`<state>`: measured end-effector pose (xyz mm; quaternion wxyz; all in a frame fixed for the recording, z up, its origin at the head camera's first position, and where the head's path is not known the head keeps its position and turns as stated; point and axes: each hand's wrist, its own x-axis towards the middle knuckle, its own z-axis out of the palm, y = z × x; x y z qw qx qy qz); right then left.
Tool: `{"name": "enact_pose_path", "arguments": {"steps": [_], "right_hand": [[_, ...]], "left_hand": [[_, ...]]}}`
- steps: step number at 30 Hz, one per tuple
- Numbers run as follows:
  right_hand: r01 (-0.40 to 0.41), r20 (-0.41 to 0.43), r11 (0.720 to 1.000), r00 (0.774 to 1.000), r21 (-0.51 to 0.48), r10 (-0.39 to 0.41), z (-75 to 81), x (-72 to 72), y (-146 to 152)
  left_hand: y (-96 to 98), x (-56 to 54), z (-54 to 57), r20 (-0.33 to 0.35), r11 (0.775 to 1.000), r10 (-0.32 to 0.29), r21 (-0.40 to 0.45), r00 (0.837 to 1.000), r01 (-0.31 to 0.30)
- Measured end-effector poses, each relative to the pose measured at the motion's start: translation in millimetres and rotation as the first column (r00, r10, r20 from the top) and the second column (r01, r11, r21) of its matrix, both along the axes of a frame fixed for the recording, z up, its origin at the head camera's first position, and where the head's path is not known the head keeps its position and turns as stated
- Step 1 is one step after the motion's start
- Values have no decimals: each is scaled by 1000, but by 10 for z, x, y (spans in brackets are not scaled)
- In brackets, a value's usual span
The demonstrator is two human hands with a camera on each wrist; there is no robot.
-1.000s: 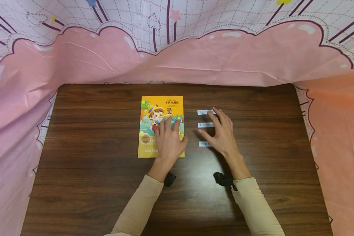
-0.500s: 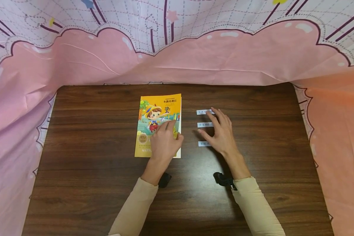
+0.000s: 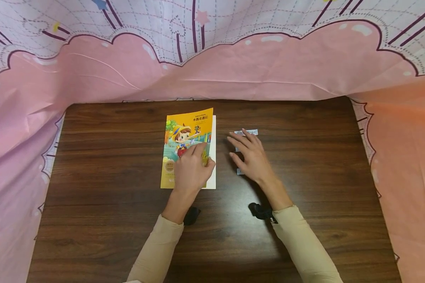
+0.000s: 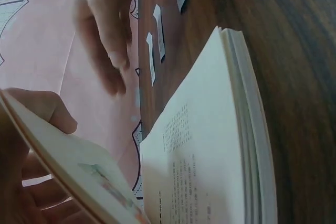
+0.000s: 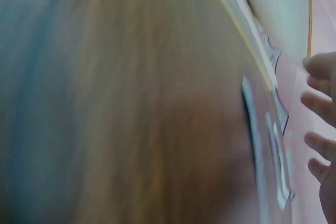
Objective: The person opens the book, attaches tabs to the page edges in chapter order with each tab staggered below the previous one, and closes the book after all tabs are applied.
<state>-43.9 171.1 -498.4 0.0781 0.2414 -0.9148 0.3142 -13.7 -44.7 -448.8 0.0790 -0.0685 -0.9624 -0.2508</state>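
A yellow picture-covered storybook [image 3: 178, 124] lies on the table, partly opened. My left hand [image 3: 187, 171] grips the front cover with some pages at the right edge and holds them raised. A white inner page [image 3: 213, 153] shows beneath. In the left wrist view, the thumb lies over the lifted part's edge [image 4: 68, 156], and the page below [image 4: 197, 135] carries printed text. My right hand [image 3: 251, 159], fingers spread, hovers just right of the book and holds nothing. Under it lie white paper strips with writing, the top one [image 3: 253, 132] and the bottom one [image 3: 240, 171] partly covered.
The dark wooden table [image 3: 109, 220] spreads around the book. A pink patterned cloth [image 3: 233, 74] hangs behind it and along both sides. Each wrist wears a black camera, such as the left wrist's camera [image 3: 192, 216].
My left hand has gone from lying over the book to lifting its cover and moving left, baring the inner page. My right hand has shifted left toward the book.
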Motion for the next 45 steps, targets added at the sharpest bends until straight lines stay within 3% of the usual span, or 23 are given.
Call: {"name": "enact_pose_path", "arguments": {"steps": [6,13,18,27,33,40,45], "right_hand": [[-166,65,986,984,-18,167,93,-64,-326],[-220,97,972,969,-86,228,172,-110,-505],[-241,120,961,959,-138,258,203,-96,-590],[-289,90,944,948,-159,306,219,-4,-714],[-317,126,938,934,-139,335,211,159,-834],[-322,168,939,925,-122,339,161,317,-926],[-326,143,935,928,-138,345,139,349,-944]], "left_hand": [[-55,1,6,-73,998,-58,6,996,59],[-129,-48,84,-129,986,-158,30,979,163],[-215,-79,185,-162,987,-154,16,975,158],[-341,-153,343,-211,989,-150,-25,966,148],[-483,-241,420,-191,984,-179,-22,965,178],[-625,-409,447,-91,963,-266,29,960,269],[-671,-448,481,-101,962,-273,-19,957,273]]}}
